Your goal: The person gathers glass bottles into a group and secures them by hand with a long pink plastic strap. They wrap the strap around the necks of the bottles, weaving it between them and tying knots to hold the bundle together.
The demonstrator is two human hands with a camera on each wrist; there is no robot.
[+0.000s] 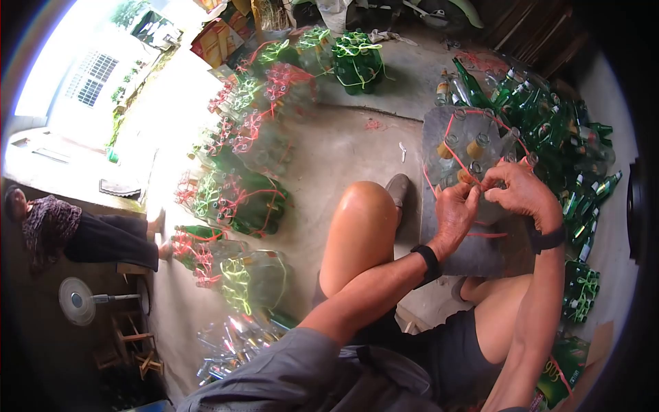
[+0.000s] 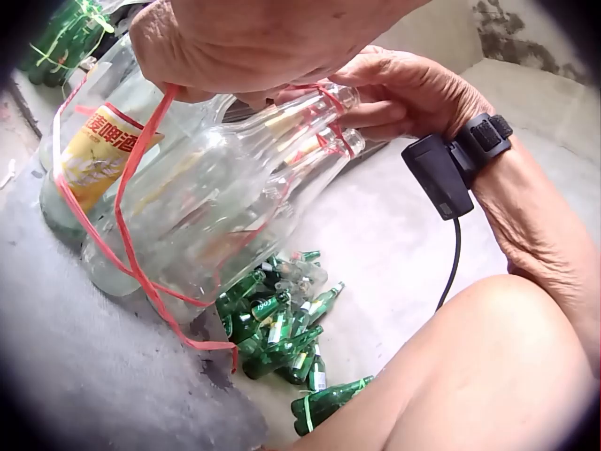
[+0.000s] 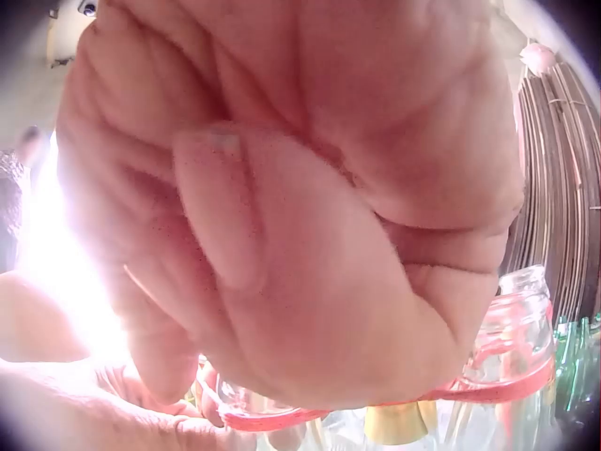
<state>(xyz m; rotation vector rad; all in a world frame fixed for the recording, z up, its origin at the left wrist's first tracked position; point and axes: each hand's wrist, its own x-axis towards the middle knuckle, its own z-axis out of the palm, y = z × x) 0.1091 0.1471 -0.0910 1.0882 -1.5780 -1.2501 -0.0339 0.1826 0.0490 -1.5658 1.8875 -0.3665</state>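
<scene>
A person's left hand [image 1: 454, 211] and right hand [image 1: 519, 187], fingers curled, pinch red twine [image 2: 119, 202] above clear bottles [image 1: 476, 147] clustered on a gray board [image 1: 473, 258]. The bottles stand upright, necks up, beside heaped green bottles [image 1: 542, 113]

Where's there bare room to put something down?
Mainly the concrete floor between the tied bundles and the bent knee, bar small scraps; less so, the slab end by the lap. Crowded: the loose green bottles, and the clear bottles under left hand and right hand.
</scene>
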